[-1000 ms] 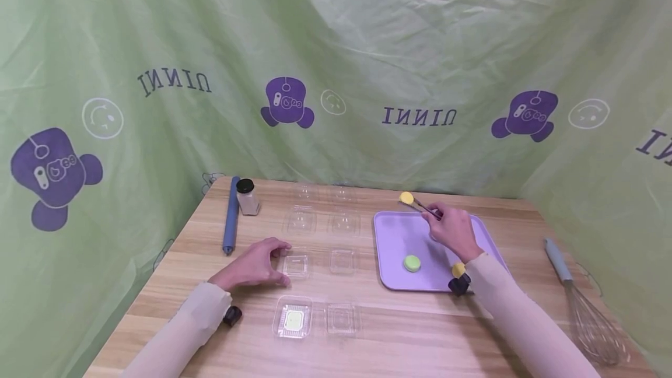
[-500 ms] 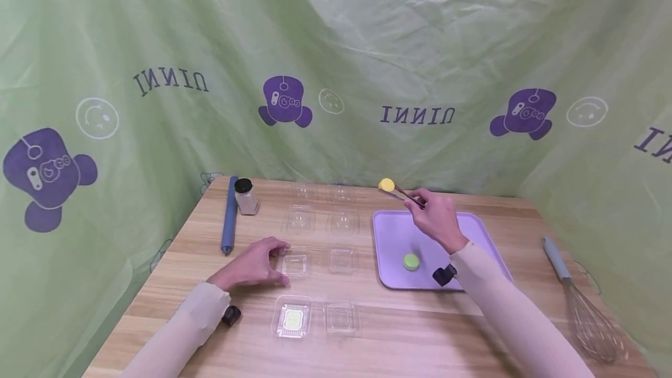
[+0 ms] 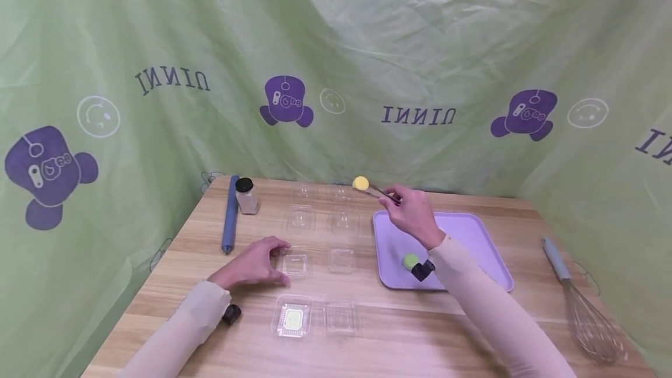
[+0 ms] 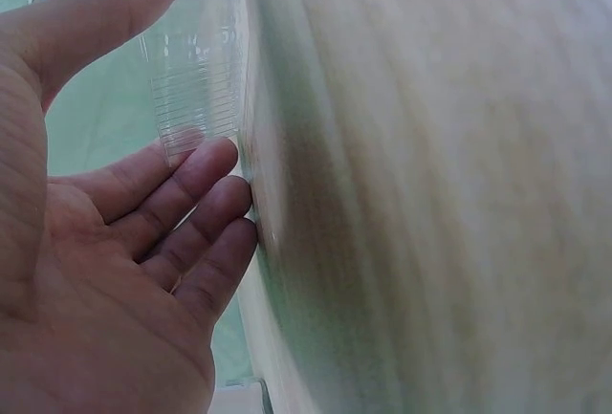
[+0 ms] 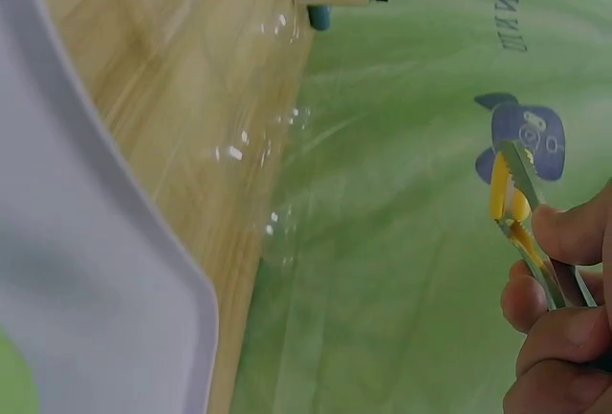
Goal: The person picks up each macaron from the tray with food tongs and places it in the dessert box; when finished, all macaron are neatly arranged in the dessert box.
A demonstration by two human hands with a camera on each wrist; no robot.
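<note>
My right hand (image 3: 412, 214) grips small metal tongs (image 5: 540, 256), raised above the table's far side. Their toothed tips pinch a yellow macaron (image 3: 360, 184) with a pale filling. On the left, my left hand (image 3: 254, 264) rests on the table with thumb and fingers about the sides of a clear plastic box (image 3: 296, 265). In the left wrist view its fingertips are at the ridged wall of that box (image 4: 196, 79), and the thumb overlaps it. A green macaron (image 3: 410, 261) lies on the purple tray (image 3: 385, 279), partly covered by the right wrist's camera.
Nearer me stands a clear box (image 3: 291, 316) with a pale green piece inside. Other clear boxes (image 3: 342, 260) and their domed lids (image 3: 300, 219) stand in rows. A black-capped jar (image 3: 247, 196) and blue rolling pin (image 3: 230, 214) are at left, a whisk (image 3: 583, 302) at right.
My right hand has carried the yellow macaron in the tongs leftward, from over the tray's far edge towards the lids. My left hand has stayed at its box.
</note>
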